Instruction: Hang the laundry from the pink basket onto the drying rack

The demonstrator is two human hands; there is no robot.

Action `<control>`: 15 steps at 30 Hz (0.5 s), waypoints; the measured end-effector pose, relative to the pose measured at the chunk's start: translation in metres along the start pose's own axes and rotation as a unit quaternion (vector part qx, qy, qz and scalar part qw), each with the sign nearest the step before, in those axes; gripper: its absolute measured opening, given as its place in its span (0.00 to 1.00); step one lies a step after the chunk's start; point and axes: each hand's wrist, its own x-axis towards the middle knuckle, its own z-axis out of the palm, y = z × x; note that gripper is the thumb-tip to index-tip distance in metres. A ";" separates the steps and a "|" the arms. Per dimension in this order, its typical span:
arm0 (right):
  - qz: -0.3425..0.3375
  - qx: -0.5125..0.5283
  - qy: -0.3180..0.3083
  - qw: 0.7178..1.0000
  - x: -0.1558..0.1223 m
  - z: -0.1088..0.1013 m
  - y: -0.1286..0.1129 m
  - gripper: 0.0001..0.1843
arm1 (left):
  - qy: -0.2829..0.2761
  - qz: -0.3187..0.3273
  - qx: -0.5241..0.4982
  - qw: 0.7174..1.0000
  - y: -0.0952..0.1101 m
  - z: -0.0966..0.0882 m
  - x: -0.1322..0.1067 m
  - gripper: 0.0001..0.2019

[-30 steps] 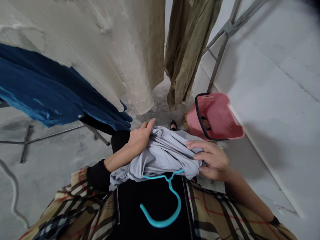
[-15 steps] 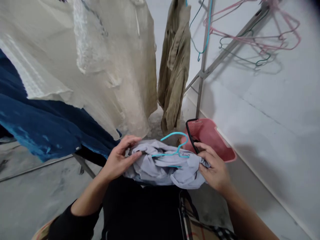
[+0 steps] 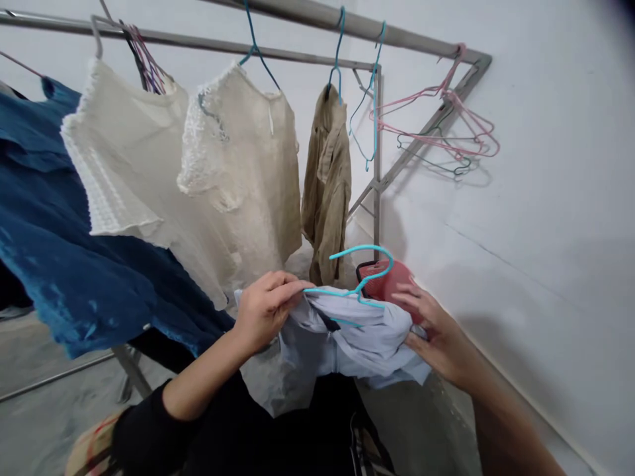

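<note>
A white wall (image 3: 546, 198) closes the room on the right, and a grey concrete floor (image 3: 44, 403) runs beneath a metal drying rack (image 3: 307, 12) that spans the top of the view. Four garments hang from the rack: one blue garment (image 3: 59, 264) at far left, two cream tops (image 3: 124, 165) side by side, and one khaki shirt (image 3: 325, 185) near the rack's upright post. Beyond the post hangs a cluster of empty pink hangers (image 3: 446, 125); their number cannot be told. One pink basket (image 3: 394, 281) stands on the floor by the wall, mostly hidden, so its contents cannot be seen. In front of it, at chest height between both hands, a pale grey shirt (image 3: 357, 337) is draped on a single teal hanger (image 3: 361, 248), whose hook points upward. The left hand (image 3: 265, 307) pinches the shirt's left end with closed fingers; the right hand (image 3: 441, 337) grips the cloth's right end between thumb and fingers.
</note>
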 end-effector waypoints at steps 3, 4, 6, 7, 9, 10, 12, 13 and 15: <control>0.047 0.027 -0.023 0.998 -0.011 -0.018 0.005 0.18 | 0.002 -0.015 0.002 1.000 0.003 -0.002 0.027 0.12; 0.067 0.050 -0.028 0.996 -0.014 -0.023 0.005 0.15 | -0.009 -0.024 -0.007 1.000 0.003 -0.001 0.038 0.12; 0.124 0.105 -0.012 0.987 -0.020 -0.035 0.004 0.15 | -0.065 -0.036 -0.051 0.996 0.001 -0.001 0.062 0.12; 0.163 0.136 0.008 0.977 -0.022 -0.042 0.004 0.16 | -0.099 -0.041 -0.083 0.991 -0.001 -0.001 0.075 0.14; 0.254 0.203 0.054 0.944 -0.027 -0.056 0.003 0.18 | -0.128 -0.058 -0.136 0.981 -0.006 0.002 0.105 0.23; 0.294 0.236 0.072 0.923 -0.029 -0.064 0.003 0.19 | -0.112 -0.071 -0.144 0.981 -0.008 0.005 0.120 0.26; 0.351 0.291 0.099 0.885 -0.033 -0.079 0.001 0.19 | -0.046 -0.094 -0.103 0.989 -0.010 0.014 0.152 0.30; 0.366 0.308 0.111 0.871 -0.034 -0.087 0.000 0.19 | -0.020 -0.102 -0.062 0.993 -0.010 0.019 0.167 0.31; 0.385 0.321 0.135 0.855 -0.035 -0.099 -0.005 0.18 | -0.010 -0.117 0.025 0.993 -0.008 0.032 0.194 0.31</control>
